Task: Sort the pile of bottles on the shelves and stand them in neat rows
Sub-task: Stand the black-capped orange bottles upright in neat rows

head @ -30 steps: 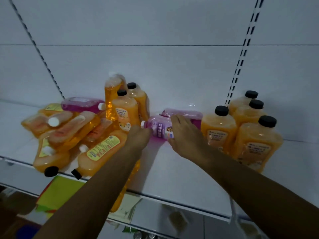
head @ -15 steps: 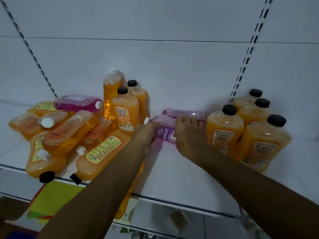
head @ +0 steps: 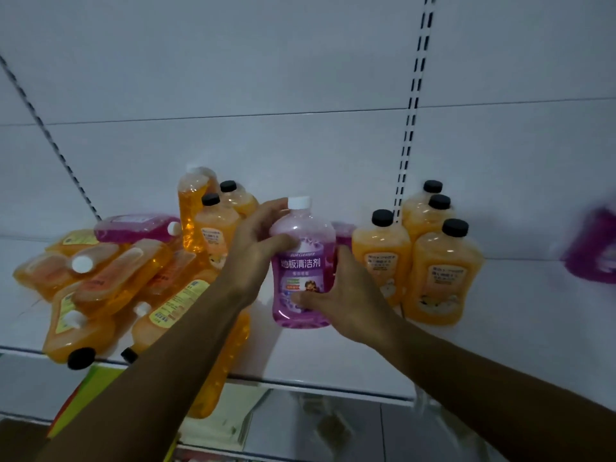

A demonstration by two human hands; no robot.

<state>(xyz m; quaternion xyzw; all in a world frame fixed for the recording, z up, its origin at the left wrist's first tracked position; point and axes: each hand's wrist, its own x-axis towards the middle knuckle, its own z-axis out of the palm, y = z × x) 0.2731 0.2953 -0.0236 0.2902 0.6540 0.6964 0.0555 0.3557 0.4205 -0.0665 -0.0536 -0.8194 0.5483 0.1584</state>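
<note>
I hold the purple bottle (head: 302, 265) upright with both hands, over the middle of the shelf (head: 333, 361). My left hand (head: 256, 248) wraps its shoulder near the white cap, and my right hand (head: 346, 301) curls around its lower side. Whether its base touches the shelf, I cannot tell.

To the right, four orange bottles with black caps (head: 430, 261) already stand in a group. Behind my left hand three more orange bottles (head: 213, 215) stand upright. At the left, the pile (head: 100, 281) lies on its side, with one purple bottle on top, so I judge most of the sorting is left.
</note>
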